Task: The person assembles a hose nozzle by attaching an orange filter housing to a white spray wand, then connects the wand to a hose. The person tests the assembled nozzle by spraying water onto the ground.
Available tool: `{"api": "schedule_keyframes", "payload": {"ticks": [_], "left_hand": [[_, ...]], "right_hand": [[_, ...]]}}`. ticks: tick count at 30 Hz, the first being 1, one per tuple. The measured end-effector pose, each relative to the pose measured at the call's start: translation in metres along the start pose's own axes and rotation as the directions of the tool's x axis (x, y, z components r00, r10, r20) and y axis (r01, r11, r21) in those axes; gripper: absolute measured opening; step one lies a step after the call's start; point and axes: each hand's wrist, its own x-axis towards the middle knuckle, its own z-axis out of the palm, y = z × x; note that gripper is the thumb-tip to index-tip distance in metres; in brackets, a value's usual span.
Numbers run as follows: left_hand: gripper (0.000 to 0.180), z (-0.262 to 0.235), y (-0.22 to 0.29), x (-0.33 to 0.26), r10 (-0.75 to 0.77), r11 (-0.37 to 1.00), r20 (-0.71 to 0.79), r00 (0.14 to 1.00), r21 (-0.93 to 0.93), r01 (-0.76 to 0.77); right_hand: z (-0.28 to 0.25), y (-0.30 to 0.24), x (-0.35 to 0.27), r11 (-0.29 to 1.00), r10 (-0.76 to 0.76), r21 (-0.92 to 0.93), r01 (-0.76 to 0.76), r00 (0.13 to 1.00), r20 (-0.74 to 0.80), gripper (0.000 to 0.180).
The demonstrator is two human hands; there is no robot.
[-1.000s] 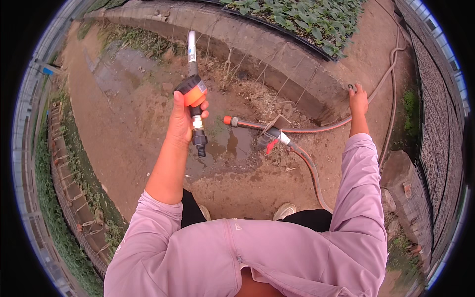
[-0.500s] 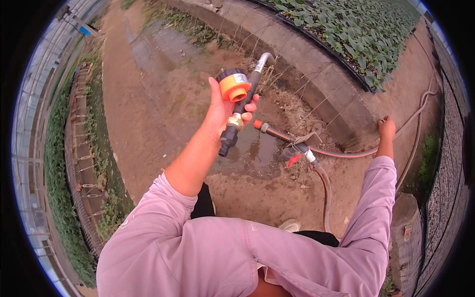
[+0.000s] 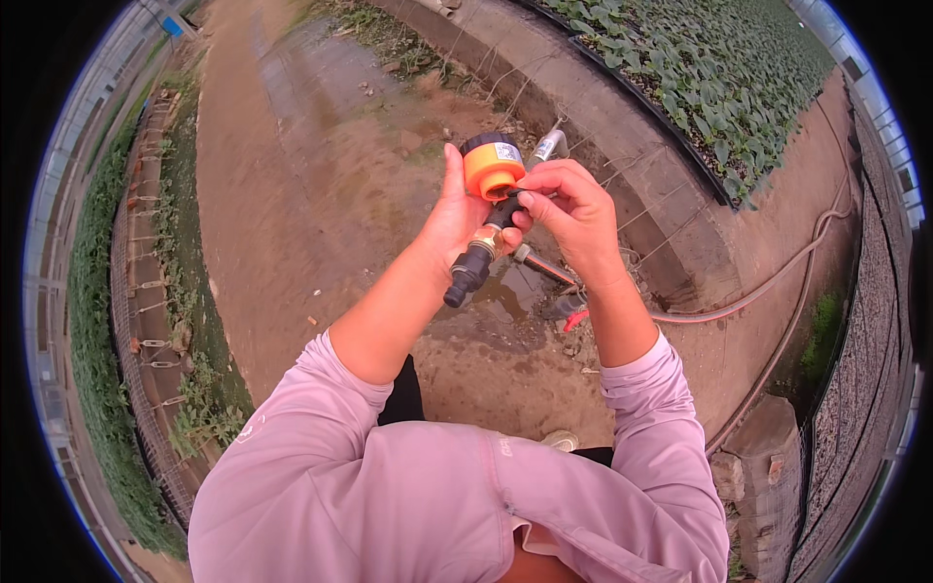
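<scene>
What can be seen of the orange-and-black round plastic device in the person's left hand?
The orange-and-black round plastic device has a black top, a smooth orange body narrowing to a short open neck, and a white label on its side. It is tilted, the neck facing down toward the wearer. The bare left hand holds it beside a black pipe assembly. Near the neck, the bare right hand pinches a small black piece; whether they touch is unclear.
</scene>
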Motion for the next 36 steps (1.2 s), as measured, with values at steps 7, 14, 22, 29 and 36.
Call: {"api": "schedule_keyframes", "payload": {"ticks": [7, 14, 22, 29, 36], "left_hand": [[0.084, -0.013, 0.019, -0.013, 0.044, 0.999, -0.062, 0.997, 0.022, -0.042], [0.086, -0.004, 0.035, -0.013, -0.011, 0.993, -0.027, 1.0, -0.122, 0.007], [0.093, -0.014, 0.052, -0.008, -0.079, 0.979, 0.121, 0.989, -0.176, 0.1], [0.093, -0.016, 0.064, -0.001, -0.126, 0.94, 0.187, 0.974, -0.292, 0.177], [0.084, -0.025, 0.07, 0.01, -0.111, 0.926, 0.232, 0.966, -0.33, 0.186]], "right_hand": [[0.04, 0.008, 0.02, 0.97, -0.064, -0.233, 0.067, 0.998, 0.022, 0.014], [0.052, 0.0, 0.041, 0.825, -0.081, -0.563, 0.051, 0.996, -0.029, 0.032], [0.044, 0.0, 0.079, 0.872, 0.17, -0.485, -0.072, 0.972, 0.161, 0.053], [0.039, 0.001, 0.1, 0.909, 0.406, -0.218, -0.355, 0.871, 0.278, 0.054], [0.061, -0.002, 0.098, 0.907, 0.33, -0.323, -0.27, 0.932, 0.15, 0.049]]}}
